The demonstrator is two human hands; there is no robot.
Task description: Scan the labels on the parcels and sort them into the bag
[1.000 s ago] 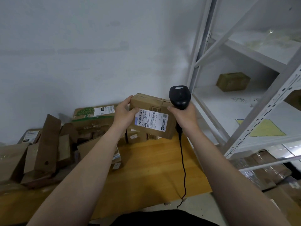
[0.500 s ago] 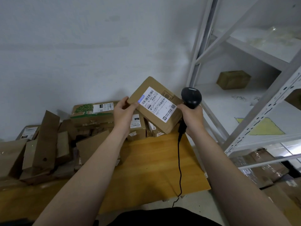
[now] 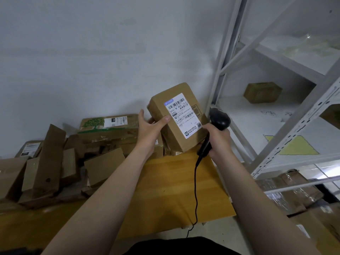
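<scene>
I hold a brown cardboard parcel (image 3: 165,126) up above the wooden table (image 3: 165,190), tilted so its white shipping label (image 3: 184,115) faces me. My left hand (image 3: 149,129) grips the parcel's left side, thumb across its front. My right hand (image 3: 219,140) is closed on a black corded barcode scanner (image 3: 219,119), whose head sits just right of the label, close to the parcel's edge. The scanner's cable (image 3: 196,190) hangs down over the table. No bag is in view.
A pile of cardboard parcels (image 3: 64,159) covers the table's left and back, including a green-printed box (image 3: 108,124). A white metal shelf rack (image 3: 276,107) stands at the right with a box (image 3: 262,92) on it. More wrapped parcels (image 3: 294,194) lie below.
My left hand has turned the parcel more upright and lifted it slightly, so the label runs nearly vertical. The scanner has stayed beside the parcel's right edge.
</scene>
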